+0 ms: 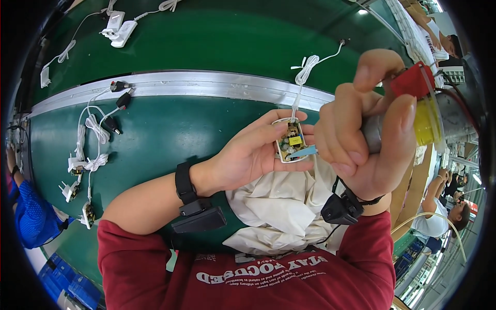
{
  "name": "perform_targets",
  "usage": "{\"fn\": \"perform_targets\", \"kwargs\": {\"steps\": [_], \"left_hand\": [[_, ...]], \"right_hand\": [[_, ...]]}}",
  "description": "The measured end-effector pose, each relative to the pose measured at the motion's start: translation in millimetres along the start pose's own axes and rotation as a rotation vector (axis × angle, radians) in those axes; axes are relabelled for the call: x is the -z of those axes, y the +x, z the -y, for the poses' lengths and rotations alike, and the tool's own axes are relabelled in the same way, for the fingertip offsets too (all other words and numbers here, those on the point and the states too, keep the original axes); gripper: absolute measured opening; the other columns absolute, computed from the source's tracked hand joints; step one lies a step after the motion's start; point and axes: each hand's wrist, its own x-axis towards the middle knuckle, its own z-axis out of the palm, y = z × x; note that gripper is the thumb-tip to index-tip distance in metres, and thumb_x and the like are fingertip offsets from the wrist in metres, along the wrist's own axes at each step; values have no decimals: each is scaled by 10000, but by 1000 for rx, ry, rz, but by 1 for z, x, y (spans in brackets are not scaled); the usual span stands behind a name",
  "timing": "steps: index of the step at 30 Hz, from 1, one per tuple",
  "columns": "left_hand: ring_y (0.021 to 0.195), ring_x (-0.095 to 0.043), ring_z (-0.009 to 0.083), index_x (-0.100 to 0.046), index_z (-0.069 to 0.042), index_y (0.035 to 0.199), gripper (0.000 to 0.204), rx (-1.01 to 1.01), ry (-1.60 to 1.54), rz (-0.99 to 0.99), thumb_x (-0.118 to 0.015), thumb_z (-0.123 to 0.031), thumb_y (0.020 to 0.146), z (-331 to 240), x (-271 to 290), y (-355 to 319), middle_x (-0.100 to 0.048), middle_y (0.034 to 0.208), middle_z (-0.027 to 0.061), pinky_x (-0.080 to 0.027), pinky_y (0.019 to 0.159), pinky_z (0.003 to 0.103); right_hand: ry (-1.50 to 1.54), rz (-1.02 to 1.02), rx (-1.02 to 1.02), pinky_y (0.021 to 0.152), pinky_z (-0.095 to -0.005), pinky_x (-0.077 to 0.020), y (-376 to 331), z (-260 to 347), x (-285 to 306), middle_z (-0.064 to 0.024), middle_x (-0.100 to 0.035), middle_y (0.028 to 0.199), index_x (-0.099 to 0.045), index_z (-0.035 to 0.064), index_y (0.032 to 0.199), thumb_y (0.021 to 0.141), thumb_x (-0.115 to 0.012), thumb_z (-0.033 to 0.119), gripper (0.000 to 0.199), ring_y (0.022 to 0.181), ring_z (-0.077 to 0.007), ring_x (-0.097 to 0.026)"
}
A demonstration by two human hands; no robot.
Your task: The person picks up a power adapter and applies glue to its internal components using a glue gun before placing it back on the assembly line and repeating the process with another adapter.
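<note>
Our left hand (253, 152) cradles an open white plastic adapter shell (290, 142) holding a small circuit board with a yellow part, its white cord trailing up the green belt (170, 129). Our right hand (361, 129) grips a tool with a red and yellow body (421, 103), its blue tip touching the board. We judge this mid-application; next needs a steady tip.

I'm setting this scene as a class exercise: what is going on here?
A person at a green work surface holds an open white adapter shell with a circuit board in the left hand. The right hand grips a handheld tool with a red and yellow end, its thin tip at the board. A cream cloth lies below; more corded adapters lie to the left.
</note>
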Motion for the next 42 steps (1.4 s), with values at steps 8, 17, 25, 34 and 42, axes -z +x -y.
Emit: {"fn": "perform_targets", "kwargs": {"steps": [8, 17, 25, 34, 42], "left_hand": [[1165, -512, 242, -353, -48, 1300, 363, -63, 163, -87, -449, -173, 973, -8, -3, 7, -464, 1253, 136, -464, 970, 468], [908, -584, 317, -448, -20, 1207, 476, -725, 2365, -473, -645, -117, 785, -88, 1, 67, -553, 1045, 159, -511, 748, 358], [851, -613, 308, -543, -13, 894, 209, -846, 2733, -841, -635, -140, 756, -178, 7, 1, -606, 880, 148, -530, 702, 365], [828, -634, 294, -558, 22, 987, 274, -164, 2819, -1271, -623, -115, 759, -232, 24, -34, -637, 922, 160, -538, 710, 368], [856, -624, 110, -550, -37, 1135, 326, -261, 988, -556, -479, -290, 941, -133, -18, -26, -656, 935, 54, -472, 572, 229]], "right_hand": [[5, 19, -18, 358, -201, -250, 2, 13, 1, 38, -333, 499, -343, 53, 1093, 982, -369, 462, 424, 369, -44, -297], [161, 29, 32, 345, -201, -224, -1, 5, -8, 42, -314, 488, -366, 67, 1047, 981, -402, 424, 365, 357, -44, -274], [160, -27, 1, 336, -204, -221, 1, 1, -6, 47, -301, 476, -392, 65, 989, 958, -472, 405, 351, 345, -39, -258], [156, -39, 25, 329, -202, -227, 2, -1, -13, 41, -310, 481, -417, 59, 957, 955, -491, 351, 302, 345, -36, -271], [185, -64, 8, 364, -203, -260, 4, 1, -7, 29, -355, 512, -439, 34, 967, 956, -497, 282, 255, 382, -38, -304]]}}
